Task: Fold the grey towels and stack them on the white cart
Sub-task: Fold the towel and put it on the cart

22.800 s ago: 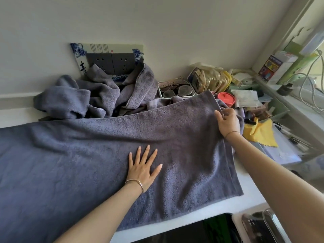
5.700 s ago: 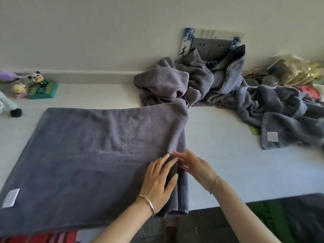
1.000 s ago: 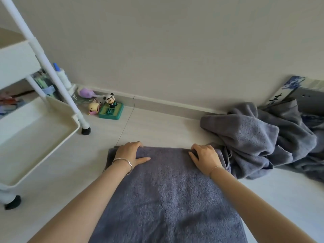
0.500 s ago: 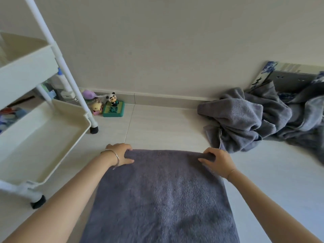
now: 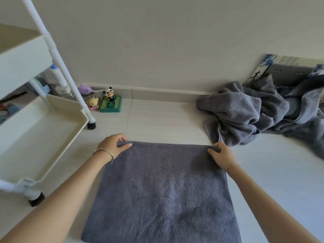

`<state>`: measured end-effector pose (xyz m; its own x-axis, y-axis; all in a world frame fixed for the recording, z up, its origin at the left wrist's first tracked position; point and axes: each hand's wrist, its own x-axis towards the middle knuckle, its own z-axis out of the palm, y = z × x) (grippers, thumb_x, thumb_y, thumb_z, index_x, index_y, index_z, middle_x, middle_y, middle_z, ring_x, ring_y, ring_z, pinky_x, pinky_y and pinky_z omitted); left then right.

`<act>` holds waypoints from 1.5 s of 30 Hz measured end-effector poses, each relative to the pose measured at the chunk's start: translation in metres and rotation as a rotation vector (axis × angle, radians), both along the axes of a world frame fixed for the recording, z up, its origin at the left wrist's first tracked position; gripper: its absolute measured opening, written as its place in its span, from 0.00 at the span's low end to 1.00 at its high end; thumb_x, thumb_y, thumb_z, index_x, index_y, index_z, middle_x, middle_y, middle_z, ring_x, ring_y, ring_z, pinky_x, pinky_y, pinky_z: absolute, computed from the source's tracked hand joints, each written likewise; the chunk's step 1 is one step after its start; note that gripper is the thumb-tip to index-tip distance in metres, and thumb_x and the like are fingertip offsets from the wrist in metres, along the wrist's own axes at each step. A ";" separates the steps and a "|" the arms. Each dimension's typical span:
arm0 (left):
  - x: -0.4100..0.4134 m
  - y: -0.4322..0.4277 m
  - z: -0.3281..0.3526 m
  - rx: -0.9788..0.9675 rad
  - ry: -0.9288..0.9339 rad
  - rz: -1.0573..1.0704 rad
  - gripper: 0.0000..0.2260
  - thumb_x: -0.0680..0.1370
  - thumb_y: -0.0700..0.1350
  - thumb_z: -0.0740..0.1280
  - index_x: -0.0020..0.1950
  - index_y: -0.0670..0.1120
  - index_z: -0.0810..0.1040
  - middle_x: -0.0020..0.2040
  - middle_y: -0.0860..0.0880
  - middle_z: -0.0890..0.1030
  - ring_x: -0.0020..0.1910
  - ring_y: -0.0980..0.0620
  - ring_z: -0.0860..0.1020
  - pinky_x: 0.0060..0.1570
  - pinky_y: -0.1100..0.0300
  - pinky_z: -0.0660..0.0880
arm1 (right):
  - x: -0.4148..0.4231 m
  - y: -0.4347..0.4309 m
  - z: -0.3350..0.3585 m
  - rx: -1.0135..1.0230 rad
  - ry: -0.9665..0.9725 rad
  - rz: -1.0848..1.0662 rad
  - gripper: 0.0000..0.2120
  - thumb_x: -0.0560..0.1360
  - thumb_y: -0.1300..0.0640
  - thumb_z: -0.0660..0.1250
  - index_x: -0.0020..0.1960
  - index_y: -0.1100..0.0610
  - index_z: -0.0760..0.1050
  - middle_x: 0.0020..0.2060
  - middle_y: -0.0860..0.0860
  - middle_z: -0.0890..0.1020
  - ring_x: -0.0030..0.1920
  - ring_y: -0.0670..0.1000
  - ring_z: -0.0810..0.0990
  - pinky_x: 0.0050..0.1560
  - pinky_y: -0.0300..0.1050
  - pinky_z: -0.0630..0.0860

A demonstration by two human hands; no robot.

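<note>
The folded towel [image 5: 161, 190] lies flat on the white surface [image 5: 271, 172], directly in front of the person. The left hand [image 5: 112, 144] grips its far left corner, thumb on top and fingers curled over the edge. The right hand [image 5: 221, 156] grips the far right corner in the same way. The cart [image 5: 52, 130] stands to the left, its tray beside the towel. The unfolded towels [image 5: 259, 111] lie heaped at the far right, against the wall. A panda figure [image 5: 110, 93] stands near the cart leg.

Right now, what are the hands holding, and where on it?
Both grip the folded grey towel: left hand at its far left corner, right hand at its far right corner.
</note>
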<state>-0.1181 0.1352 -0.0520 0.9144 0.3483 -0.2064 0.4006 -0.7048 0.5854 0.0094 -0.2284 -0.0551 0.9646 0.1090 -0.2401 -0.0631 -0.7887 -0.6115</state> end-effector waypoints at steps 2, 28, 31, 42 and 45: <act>0.000 -0.001 0.001 -0.012 -0.044 -0.004 0.09 0.75 0.53 0.68 0.39 0.52 0.71 0.37 0.52 0.77 0.40 0.48 0.76 0.40 0.56 0.71 | -0.001 0.000 0.000 -0.006 0.001 -0.004 0.06 0.75 0.58 0.67 0.46 0.58 0.70 0.43 0.55 0.77 0.50 0.59 0.75 0.46 0.43 0.66; -0.037 -0.083 -0.035 0.434 0.177 0.006 0.30 0.77 0.66 0.40 0.77 0.56 0.43 0.78 0.51 0.43 0.75 0.40 0.39 0.71 0.37 0.40 | -0.111 0.008 -0.042 -0.412 -0.284 0.095 0.39 0.72 0.34 0.35 0.77 0.52 0.51 0.77 0.48 0.53 0.77 0.49 0.48 0.75 0.47 0.42; -0.060 -0.083 -0.027 0.408 0.200 0.009 0.31 0.76 0.66 0.36 0.76 0.56 0.39 0.77 0.50 0.38 0.75 0.40 0.37 0.70 0.37 0.38 | -0.120 0.003 -0.030 -0.382 -0.262 0.061 0.39 0.72 0.35 0.34 0.77 0.53 0.48 0.77 0.48 0.49 0.77 0.48 0.45 0.75 0.47 0.39; -0.138 -0.146 -0.042 0.491 0.018 -0.231 0.26 0.76 0.61 0.51 0.73 0.54 0.65 0.72 0.49 0.67 0.71 0.41 0.65 0.65 0.35 0.52 | -0.217 0.058 -0.041 -0.311 -0.378 0.391 0.25 0.79 0.41 0.51 0.75 0.45 0.59 0.74 0.48 0.62 0.75 0.51 0.59 0.72 0.53 0.51; -0.141 -0.142 -0.040 0.470 0.034 -0.185 0.27 0.78 0.63 0.44 0.73 0.54 0.65 0.73 0.48 0.67 0.71 0.39 0.65 0.66 0.34 0.53 | -0.216 0.028 -0.040 -0.374 -0.375 0.351 0.26 0.78 0.38 0.49 0.75 0.43 0.56 0.75 0.47 0.60 0.75 0.52 0.57 0.73 0.53 0.49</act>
